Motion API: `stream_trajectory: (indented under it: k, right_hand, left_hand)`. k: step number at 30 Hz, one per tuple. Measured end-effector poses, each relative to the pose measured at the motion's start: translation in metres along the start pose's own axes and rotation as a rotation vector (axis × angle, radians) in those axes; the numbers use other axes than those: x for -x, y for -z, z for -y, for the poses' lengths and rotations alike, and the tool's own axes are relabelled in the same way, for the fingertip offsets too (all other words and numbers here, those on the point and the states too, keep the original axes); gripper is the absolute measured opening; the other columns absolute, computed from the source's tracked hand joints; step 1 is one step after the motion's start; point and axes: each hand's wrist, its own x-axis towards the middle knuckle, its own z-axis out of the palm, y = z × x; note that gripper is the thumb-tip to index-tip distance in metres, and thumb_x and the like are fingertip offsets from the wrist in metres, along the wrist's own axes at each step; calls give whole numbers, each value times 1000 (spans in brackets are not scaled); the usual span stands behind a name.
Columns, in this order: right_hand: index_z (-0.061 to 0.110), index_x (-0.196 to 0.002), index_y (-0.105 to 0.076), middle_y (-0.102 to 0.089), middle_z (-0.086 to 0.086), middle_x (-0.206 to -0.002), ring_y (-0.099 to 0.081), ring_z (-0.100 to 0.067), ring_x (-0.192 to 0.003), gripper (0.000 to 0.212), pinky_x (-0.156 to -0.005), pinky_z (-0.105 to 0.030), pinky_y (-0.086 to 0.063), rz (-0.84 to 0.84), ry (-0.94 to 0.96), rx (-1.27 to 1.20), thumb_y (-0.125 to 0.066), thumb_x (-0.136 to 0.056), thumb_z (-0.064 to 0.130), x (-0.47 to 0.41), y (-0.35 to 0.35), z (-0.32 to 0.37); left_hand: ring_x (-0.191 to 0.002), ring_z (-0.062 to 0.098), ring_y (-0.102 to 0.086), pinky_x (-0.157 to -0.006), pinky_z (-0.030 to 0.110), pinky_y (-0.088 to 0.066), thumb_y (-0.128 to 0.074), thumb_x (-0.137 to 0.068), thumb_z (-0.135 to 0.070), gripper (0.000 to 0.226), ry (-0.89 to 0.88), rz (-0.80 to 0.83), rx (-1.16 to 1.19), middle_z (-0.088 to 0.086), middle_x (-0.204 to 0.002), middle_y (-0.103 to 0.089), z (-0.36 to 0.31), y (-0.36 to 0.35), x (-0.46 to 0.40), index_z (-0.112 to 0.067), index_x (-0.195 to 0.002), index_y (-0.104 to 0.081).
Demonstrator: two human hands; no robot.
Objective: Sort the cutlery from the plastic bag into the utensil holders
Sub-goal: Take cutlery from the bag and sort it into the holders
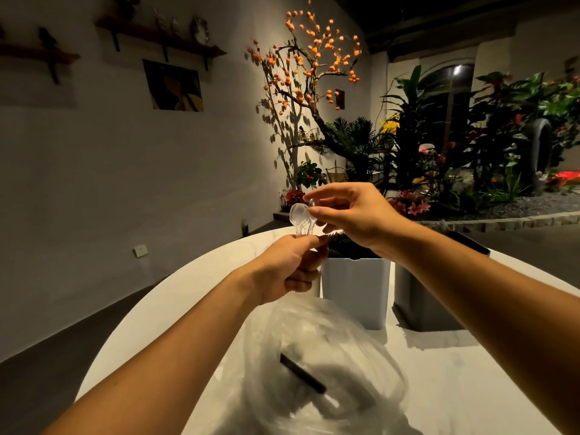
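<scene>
My left hand (290, 268) grips a small bunch of clear plastic spoons (299, 218) by their handles, bowls up, held above the table. My right hand (348, 211) pinches the bowl of one spoon at the top of the bunch between thumb and forefinger. Just behind and below my hands stands a white utensil holder (356, 290) with dark cutlery sticking out of it, and a grey holder (417, 306) sits to its right, partly hidden by my right forearm. The clear plastic bag (314, 365) lies in front of me with a dark utensil handle (303, 373) inside.
The round white table (163, 306) carries everything; its edge curves off to the left. A dark flat object (467, 241) lies at the far right behind my arm. A wall, an orange-fruited tree and plants stand beyond the table.
</scene>
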Motion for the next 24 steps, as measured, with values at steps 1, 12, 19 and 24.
stream_trajectory:
  k: [1, 12, 19, 24]
  right_hand:
    - [19, -117, -68, -72, 3, -99, -71, -8, -82, 30, -71, -20, -58, 26, -6, 15, -69, -88, 13, 0, -4, 1]
    - [15, -120, -63, -66, 0, -105, -68, -17, -92, 50, -79, -32, -60, 42, -14, 250, -74, -79, 42, -12, -52, 8]
    - [17, -102, -72, -73, 3, -89, -69, -5, -80, 15, -72, -21, -57, 60, 10, 404, -69, -90, 24, -27, -50, 3]
    - [17, -96, -72, -72, 3, -94, -66, -8, -86, 12, -80, -26, -56, 76, 67, 659, -73, -87, 25, -41, -50, -5]
  left_hand:
    - [-48, 10, -22, -43, 21, -24, -38, -108, -27, 33, 4, 7, -26, -2, -56, -32, 1, 3, 2, -14, -79, -46]
    - [-83, 19, -56, -68, 25, -46, -43, -105, -19, 17, -170, -573, -748, 6, -103, -60, 14, 21, 4, -11, -112, -57]
    - [-82, 21, -63, -68, 21, -56, -44, -105, -11, 29, -155, -331, -576, 26, -127, -59, 7, 33, -5, -4, -133, -51]
    - [-103, 17, -60, -104, 49, -49, -56, -99, -31, 34, -246, -241, -569, 7, -119, -67, 13, 45, -21, -16, -129, -61]
